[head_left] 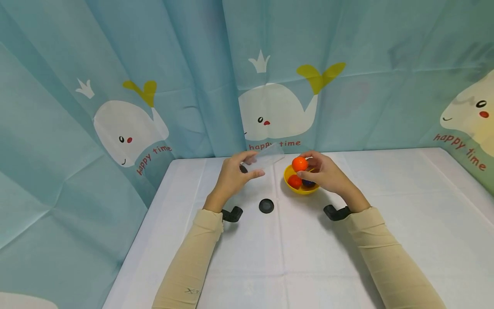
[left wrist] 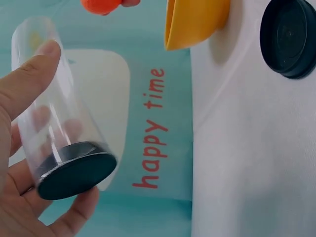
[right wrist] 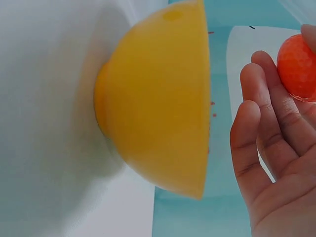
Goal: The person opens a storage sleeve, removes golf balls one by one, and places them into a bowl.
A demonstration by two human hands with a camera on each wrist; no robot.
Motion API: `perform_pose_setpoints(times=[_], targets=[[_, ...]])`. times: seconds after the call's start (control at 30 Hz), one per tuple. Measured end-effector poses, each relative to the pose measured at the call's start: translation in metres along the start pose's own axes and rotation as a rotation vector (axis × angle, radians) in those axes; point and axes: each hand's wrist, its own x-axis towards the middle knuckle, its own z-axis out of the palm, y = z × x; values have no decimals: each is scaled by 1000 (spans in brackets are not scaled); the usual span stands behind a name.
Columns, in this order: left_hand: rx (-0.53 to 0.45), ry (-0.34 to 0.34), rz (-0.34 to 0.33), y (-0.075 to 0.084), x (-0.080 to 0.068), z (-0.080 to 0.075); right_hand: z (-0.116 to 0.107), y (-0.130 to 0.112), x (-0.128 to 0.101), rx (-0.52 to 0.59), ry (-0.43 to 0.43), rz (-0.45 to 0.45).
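A clear plastic tube [left wrist: 81, 118] with a black base cap [left wrist: 76, 173] is gripped by my left hand [head_left: 234, 174], tilted above the table. Thumb and fingers wrap round its sides, and no ball shows inside. In the head view the tube [head_left: 270, 156] slants up toward the right. My right hand [head_left: 326, 171] pinches an orange ball [head_left: 299, 164] just over the yellow bowl [head_left: 302, 192]. Inside that bowl lie a red-orange ball [head_left: 295, 181] and a dark blue ball [head_left: 308, 183], the latter partly hidden by my right fingers.
On the white tablecloth [head_left: 285, 249], a round black lid [head_left: 266, 206] lies in front of the bowl, between my forearms. Behind the table's far edge hangs a blue curtain [head_left: 200, 77] with whale prints. Black wrist mounts [head_left: 232, 214] jut inward from both wrists.
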Motion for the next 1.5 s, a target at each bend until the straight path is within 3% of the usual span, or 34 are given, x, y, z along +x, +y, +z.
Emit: perform_pose_setpoints(times=[0.17,0.57,0.9,1.3,1.5], targets=[[-78,-14,-58,-1,0,2,-5,-1,-1,-35,30,-12],[-115,-13,-195,-7,-1,7,-9,6,-3,-152,174,20],[-98,-7,-189,-9,1,6,-10,22,0,-177,255,-8],[-84,-27,-200,-15,1,4,-5,32,3,-184,229,39],[-29,-57,-230,-17,0,4,-1,34,4,-213,209,46]])
